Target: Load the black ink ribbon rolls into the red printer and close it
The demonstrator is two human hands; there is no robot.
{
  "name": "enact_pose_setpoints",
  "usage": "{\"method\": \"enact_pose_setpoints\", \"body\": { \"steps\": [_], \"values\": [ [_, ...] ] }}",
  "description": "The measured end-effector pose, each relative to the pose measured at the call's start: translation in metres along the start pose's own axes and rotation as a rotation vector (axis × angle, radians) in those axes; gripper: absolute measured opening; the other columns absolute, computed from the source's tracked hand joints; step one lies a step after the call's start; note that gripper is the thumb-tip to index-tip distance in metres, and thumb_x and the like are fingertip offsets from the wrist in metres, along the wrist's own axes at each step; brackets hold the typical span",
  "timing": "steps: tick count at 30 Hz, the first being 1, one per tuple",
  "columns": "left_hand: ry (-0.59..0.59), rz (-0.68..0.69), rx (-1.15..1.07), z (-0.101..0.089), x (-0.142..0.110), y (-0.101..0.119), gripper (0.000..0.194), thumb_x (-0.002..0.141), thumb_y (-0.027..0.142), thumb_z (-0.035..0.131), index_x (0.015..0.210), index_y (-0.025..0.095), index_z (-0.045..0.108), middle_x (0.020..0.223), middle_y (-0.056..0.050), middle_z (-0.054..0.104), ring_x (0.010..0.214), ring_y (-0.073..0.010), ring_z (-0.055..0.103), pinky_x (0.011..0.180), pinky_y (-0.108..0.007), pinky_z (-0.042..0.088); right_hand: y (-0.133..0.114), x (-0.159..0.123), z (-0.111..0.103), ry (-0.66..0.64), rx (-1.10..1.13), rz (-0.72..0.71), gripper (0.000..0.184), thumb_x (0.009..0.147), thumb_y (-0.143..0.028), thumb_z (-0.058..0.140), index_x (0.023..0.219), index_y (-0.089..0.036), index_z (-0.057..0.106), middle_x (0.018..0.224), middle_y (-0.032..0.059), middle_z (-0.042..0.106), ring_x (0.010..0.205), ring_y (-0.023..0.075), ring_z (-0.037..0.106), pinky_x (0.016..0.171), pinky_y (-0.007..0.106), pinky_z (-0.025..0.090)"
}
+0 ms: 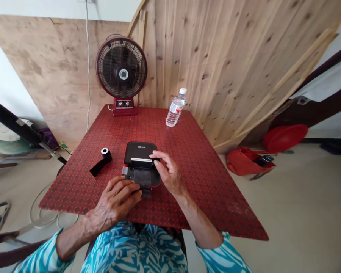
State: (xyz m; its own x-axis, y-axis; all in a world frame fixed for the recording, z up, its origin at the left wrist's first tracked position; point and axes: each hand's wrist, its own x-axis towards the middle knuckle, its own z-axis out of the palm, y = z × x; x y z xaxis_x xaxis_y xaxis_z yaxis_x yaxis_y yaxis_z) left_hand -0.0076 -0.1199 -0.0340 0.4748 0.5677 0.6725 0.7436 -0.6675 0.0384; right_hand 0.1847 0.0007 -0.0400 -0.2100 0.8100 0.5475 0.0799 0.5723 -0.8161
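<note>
A small black device with red edges (140,149), which looks like a portable label printer, lies on the table in front of me with its lid raised toward the far side. From its near part a dark, wide ribbon strip (143,178) hangs over the front edge. My left hand (118,197) is at the near left corner, its fingertips and thumb closed at the strip's left edge. With thumb and fingers, my right hand (169,170) grips the right end of the raised lid. To the left, a black ribbon roll with a white core (105,153) stands partly unwound.
The red patterned table (204,178) bears a dark red fan (121,72) at the back left and a water bottle (176,108) at the back right. A red bag (240,163) and a red basin (285,138) are on the right. Wooden boards stand behind the table.
</note>
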Motion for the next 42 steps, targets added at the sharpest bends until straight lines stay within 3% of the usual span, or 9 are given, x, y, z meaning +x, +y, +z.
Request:
{"method": "enact_pose_setpoints", "body": {
  "steps": [7,11,16,23,27,31,36,39,42],
  "values": [
    [0.018,-0.064,-0.074,-0.007,0.001,-0.005,0.015,0.092,0.025,0.062,0.106,0.020,0.065,0.102,-0.006,0.073,0.102,-0.0191,0.065,0.102,-0.038,0.041,0.005,-0.009,0.006,-0.002,-0.053,-0.007,0.027,0.088,-0.017,0.050,0.111,-0.026,0.062,0.104,0.0037,0.072,0.106,0.0188,0.064,0.098,0.039,0.048],
    [0.014,-0.173,-0.073,-0.017,0.011,-0.023,0.032,0.099,0.034,0.045,0.123,0.017,0.058,0.115,-0.013,0.068,0.109,-0.0236,0.062,0.099,-0.041,0.041,0.003,-0.013,0.004,-0.025,-0.037,0.021,0.026,0.093,-0.022,0.048,0.115,-0.027,0.060,0.100,0.0028,0.072,0.104,0.0189,0.064,0.098,0.040,0.047],
    [-0.085,-0.259,0.047,-0.009,0.014,-0.040,0.053,0.099,0.050,0.037,0.134,0.012,0.051,0.131,-0.018,0.061,0.123,-0.0292,0.054,0.104,-0.045,0.035,0.001,-0.017,-0.002,-0.080,-0.074,-0.028,0.028,0.099,-0.031,0.040,0.120,-0.028,0.058,0.107,0.0033,0.072,0.111,0.0202,0.062,0.101,0.042,0.043],
    [-0.097,-0.236,0.105,-0.001,0.008,-0.042,0.049,0.095,0.050,0.049,0.130,0.016,0.056,0.128,-0.014,0.065,0.122,-0.0294,0.056,0.110,-0.046,0.029,0.011,-0.029,-0.004,-0.106,-0.203,-0.210,0.034,0.099,-0.028,0.035,0.124,-0.027,0.059,0.118,0.0049,0.069,0.121,0.0216,0.057,0.104,0.042,0.040],
    [-0.088,-0.346,-0.134,-0.001,0.002,-0.046,0.042,0.098,0.043,0.045,0.131,0.020,0.057,0.133,-0.012,0.061,0.123,-0.0268,0.055,0.108,-0.044,0.036,0.010,-0.030,-0.004,-0.110,-0.170,-0.216,0.034,0.099,-0.026,0.037,0.123,-0.027,0.060,0.118,0.0047,0.070,0.122,0.0209,0.057,0.104,0.042,0.040],
    [0.019,-0.755,-0.570,0.000,0.001,-0.042,0.038,0.098,0.039,0.046,0.128,0.021,0.060,0.132,-0.011,0.060,0.121,-0.0254,0.057,0.101,-0.039,0.046,0.010,-0.026,-0.002,-0.069,0.010,-0.053,0.031,0.098,-0.032,0.040,0.112,-0.027,0.068,0.113,0.0044,0.071,0.121,0.0205,0.057,0.106,0.041,0.040],
    [0.037,-1.080,-0.925,0.002,0.012,-0.041,0.054,0.082,0.045,0.067,0.127,0.017,0.058,0.118,-0.011,0.066,0.102,-0.0251,0.064,0.091,-0.040,0.051,0.028,-0.022,0.012,0.452,0.425,0.289,0.028,0.094,-0.041,0.046,0.107,-0.026,0.066,0.111,0.0028,0.071,0.109,0.0193,0.064,0.102,0.043,0.045],
    [0.030,-1.163,-1.000,0.002,0.018,-0.047,0.054,0.077,0.040,0.071,0.123,0.015,0.059,0.108,-0.010,0.069,0.098,-0.0238,0.064,0.089,-0.039,0.050,0.039,-0.027,0.020,0.421,0.454,0.440,0.034,0.090,-0.048,0.052,0.111,-0.024,0.064,0.119,0.0060,0.068,0.114,0.0213,0.061,0.103,0.044,0.044],
    [0.034,-1.204,-1.053,0.002,0.021,-0.053,0.056,0.072,0.035,0.075,0.122,0.014,0.059,0.103,-0.009,0.069,0.096,-0.0229,0.064,0.086,-0.037,0.050,0.041,-0.036,0.024,0.352,0.376,0.473,0.040,0.089,-0.052,0.052,0.114,-0.023,0.064,0.124,0.0074,0.065,0.120,0.0232,0.057,0.105,0.044,0.040]
  ]
}}
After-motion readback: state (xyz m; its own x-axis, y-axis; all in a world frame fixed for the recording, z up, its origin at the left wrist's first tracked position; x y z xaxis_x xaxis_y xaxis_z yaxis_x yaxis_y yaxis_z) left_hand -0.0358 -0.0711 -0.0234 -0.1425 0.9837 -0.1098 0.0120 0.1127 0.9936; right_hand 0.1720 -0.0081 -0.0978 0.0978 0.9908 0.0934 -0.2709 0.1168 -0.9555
